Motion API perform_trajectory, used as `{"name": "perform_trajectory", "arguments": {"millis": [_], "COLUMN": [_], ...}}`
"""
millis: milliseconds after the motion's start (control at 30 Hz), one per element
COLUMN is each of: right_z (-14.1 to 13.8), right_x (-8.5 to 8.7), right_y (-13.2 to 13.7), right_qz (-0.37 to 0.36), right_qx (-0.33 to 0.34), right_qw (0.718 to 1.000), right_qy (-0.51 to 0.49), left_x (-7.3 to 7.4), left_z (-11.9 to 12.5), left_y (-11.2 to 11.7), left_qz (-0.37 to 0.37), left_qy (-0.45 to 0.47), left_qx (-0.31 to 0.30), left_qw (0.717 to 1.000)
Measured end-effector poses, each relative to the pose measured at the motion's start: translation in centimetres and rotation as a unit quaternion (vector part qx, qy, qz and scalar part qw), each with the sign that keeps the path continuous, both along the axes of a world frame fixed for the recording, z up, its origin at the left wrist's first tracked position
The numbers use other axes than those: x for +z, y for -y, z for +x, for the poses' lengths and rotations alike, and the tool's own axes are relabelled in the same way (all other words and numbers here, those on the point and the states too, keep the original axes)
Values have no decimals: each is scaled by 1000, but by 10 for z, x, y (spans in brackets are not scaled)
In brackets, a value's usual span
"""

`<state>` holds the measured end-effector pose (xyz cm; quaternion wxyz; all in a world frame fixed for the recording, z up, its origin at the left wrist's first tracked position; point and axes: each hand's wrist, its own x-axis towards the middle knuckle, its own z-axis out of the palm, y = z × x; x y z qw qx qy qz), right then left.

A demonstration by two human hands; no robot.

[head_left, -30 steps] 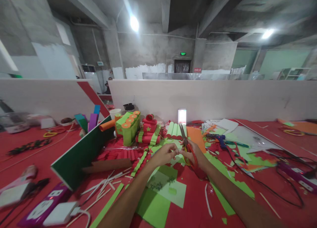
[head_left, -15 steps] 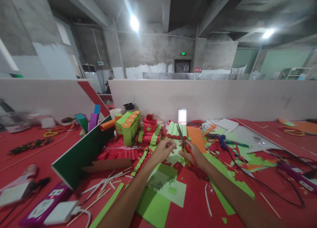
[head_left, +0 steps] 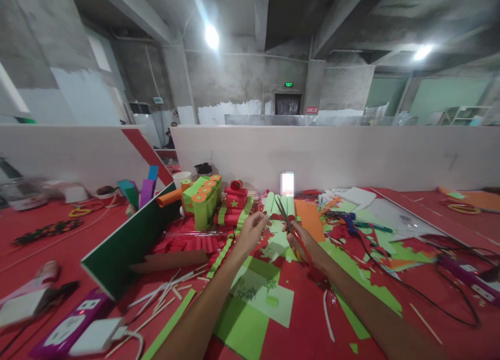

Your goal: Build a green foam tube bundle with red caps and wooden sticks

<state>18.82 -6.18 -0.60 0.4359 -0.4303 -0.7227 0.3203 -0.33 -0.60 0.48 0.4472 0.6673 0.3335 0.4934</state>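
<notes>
My right hand (head_left: 307, 244) grips a pair of scissors (head_left: 283, 214) with red handles, the blades pointing up and away, slightly apart. To its left, my left hand (head_left: 253, 232) is closed in a pinch; whatever lies between its fingertips is too small to make out. Pale green paper scraps (head_left: 276, 244) lie below and between the hands. Just beyond the blades are several light green paper rolls (head_left: 271, 201) with red ends. Nearer to me, green paper sheets (head_left: 246, 326) lie flat, with small dark star-like shapes (head_left: 247, 293) on them.
Left of my hands stand green paper tubes with orange tops (head_left: 201, 209) and red rolls with stars (head_left: 233, 202), behind a dark green board (head_left: 128, 245). A blue glue gun (head_left: 349, 220) and its cable lie right. A purple power strip (head_left: 74, 323) sits front left. A white partition (head_left: 332, 157) borders the table.
My left hand has moved slightly left, its fingers drawn together. My right hand has shifted a little to the right, and the scissors have tilted further left.
</notes>
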Motion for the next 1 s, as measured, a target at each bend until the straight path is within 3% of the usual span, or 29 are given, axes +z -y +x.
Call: {"name": "perform_trajectory", "arguments": {"millis": [233, 533, 1000], "right_z": [-4, -6, -5], "right_x": [8, 12, 16], "right_y": [11, 15, 15], "right_qz": [-10, -11, 20], "right_qx": [30, 21, 20], "right_qw": [999, 998, 997], "right_qy": [24, 61, 73], "left_x": [-2, 2, 2], "left_z": [0, 0, 0], "left_y": [-3, 0, 1], "left_qz": [3, 9, 12], "left_qy": [7, -9, -22], "left_qx": [5, 14, -18], "left_qw": [1000, 1000, 1000]}}
